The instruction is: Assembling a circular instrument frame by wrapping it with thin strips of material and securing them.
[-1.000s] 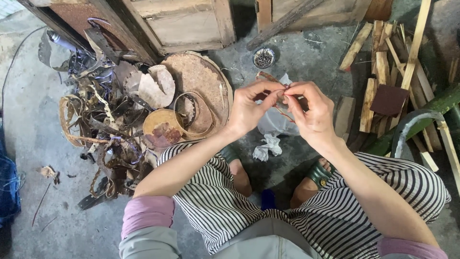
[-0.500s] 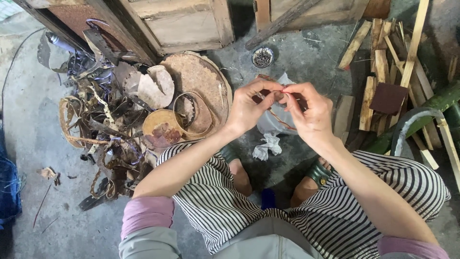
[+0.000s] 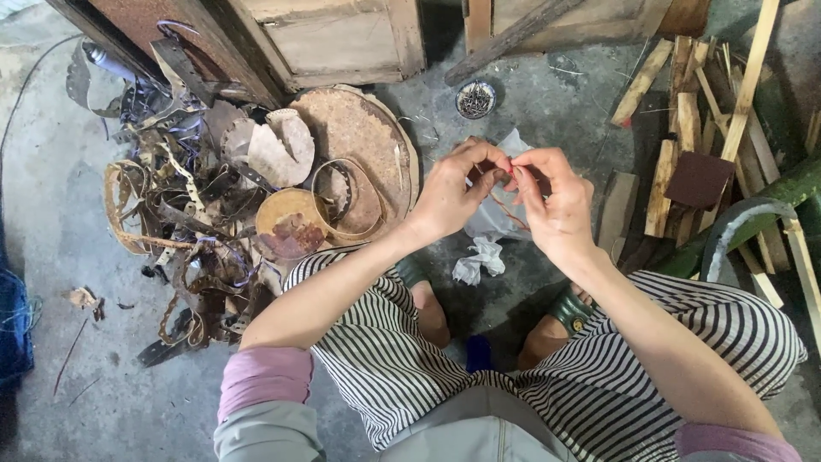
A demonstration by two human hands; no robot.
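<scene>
A thin reddish strand (image 3: 505,204), pinched between left hand (image 3: 453,192) and right hand (image 3: 560,205), hangs mid-frame, curving down between both fists.

Soft even daylight, sharp focus

Black-and-white striped trousers (image 3: 402,359) cover both knees, with pink sleeve cuffs (image 3: 265,376) above a pale grey top. Green sandals (image 3: 571,310) sit on a grey concrete floor (image 3: 51,222). Rusty brown round lids (image 3: 355,141) and pale tan wood sticks (image 3: 684,120) lie around a crumpled white paper scrap (image 3: 479,261).
</scene>
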